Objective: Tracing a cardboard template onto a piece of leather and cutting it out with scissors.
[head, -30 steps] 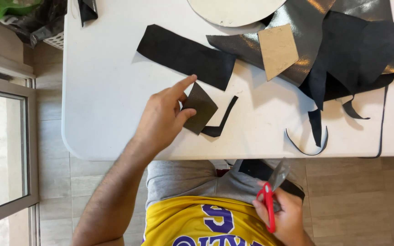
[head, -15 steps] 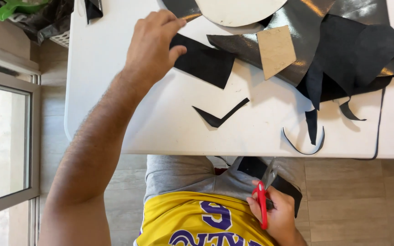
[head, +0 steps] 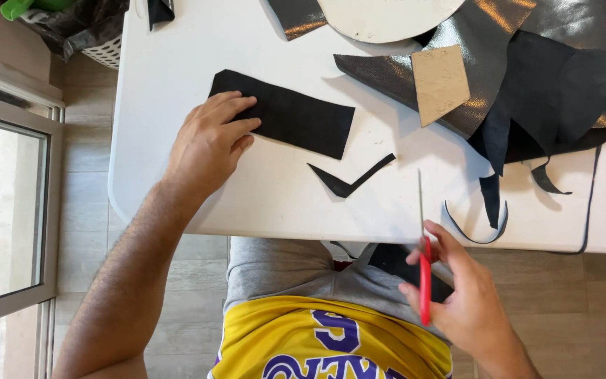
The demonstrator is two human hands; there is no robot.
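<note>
a: white surface over grey floor tiles, glass door off to the left. hands?

b: left hand lies flat and open, fingers pressing the near end of a black rectangular strip that lies on the surface. right hand is closed around red-handled scissors, blades pointing up over the surface edge, close to shut as far as i can tell.

a: strip touching the scissors?

b: no, well apart. strip sits up left, scissors low right, above the lap. a black v-shaped offcut lies between them.

a: further out?

b: a tan cardboard template resting on a pile of dark shiny sheet material, a pale round board at the top edge, and thin curved trimmings near the front edge.

a: step?

b: looks like steadying the strip ahead of a cut. i'd judge that calls for bringing the blades across to it while the left hand pins it down.
</note>
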